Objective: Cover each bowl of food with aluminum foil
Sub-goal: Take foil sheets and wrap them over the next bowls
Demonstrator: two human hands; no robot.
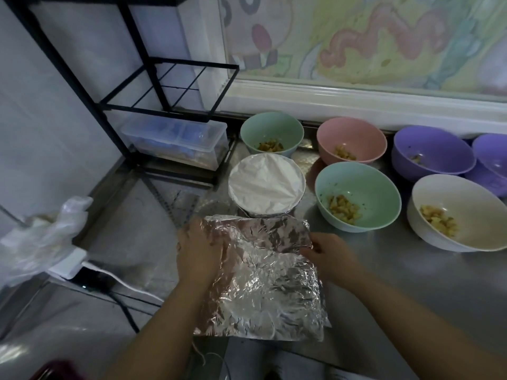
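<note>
A crumpled sheet of aluminum foil (263, 281) lies spread near the counter's front edge, draped over something I cannot see. My left hand (197, 250) presses on its left side. My right hand (326, 250) pinches its right edge. Just behind stands a bowl covered with foil (266, 185). Uncovered bowls hold bits of yellow food: a green bowl (271, 133) at the back, a pink bowl (354, 144), a second green bowl (359, 198), a white bowl (461, 212) and a purple bowl (430, 152).
Another purple bowl (491, 154) sits at the far right edge. A black wire rack (170, 86) with a clear plastic box (175, 141) stands at the back left. A plastic bag (49, 237) and a white power strip (71, 264) lie left.
</note>
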